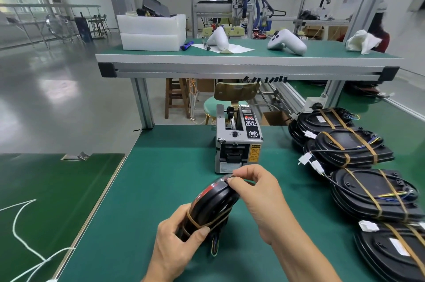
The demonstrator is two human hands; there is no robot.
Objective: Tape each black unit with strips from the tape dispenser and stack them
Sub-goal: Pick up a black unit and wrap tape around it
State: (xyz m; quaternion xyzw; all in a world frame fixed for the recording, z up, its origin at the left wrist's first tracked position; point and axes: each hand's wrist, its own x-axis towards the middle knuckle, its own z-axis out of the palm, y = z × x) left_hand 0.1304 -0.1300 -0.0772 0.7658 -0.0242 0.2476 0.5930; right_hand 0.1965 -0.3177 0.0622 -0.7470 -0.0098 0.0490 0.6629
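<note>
The tape dispenser (238,141) stands on the green table (161,178). It is a grey box with a black knob and a yellow sticker on its front.

Just in front of the tape dispenser, a person holds one black unit (211,205) up on its edge, tilted, above the table. The left hand (177,242) grips the low end of the black unit. Its thumb lies flat on the side, and the other fingers are wrapped around behind. A brown strip of tape goes around the unit right by that thumb. Little coloured wires hang down under it.

The right hand (255,189) is at the top end of the black unit, the end closest to the tape dispenser. Its thumb and fingertips are pinched together on the top edge. Whether a bit of tape is between them is too small to tell.

To the right of the tape dispenser lie more black units in stacks (358,166). Each has brown tape strips across it, and white plugs on wires stick out from them.

Behind the tape dispenser is a high shelf (248,61) with two white controllers (286,42) on it.
</note>
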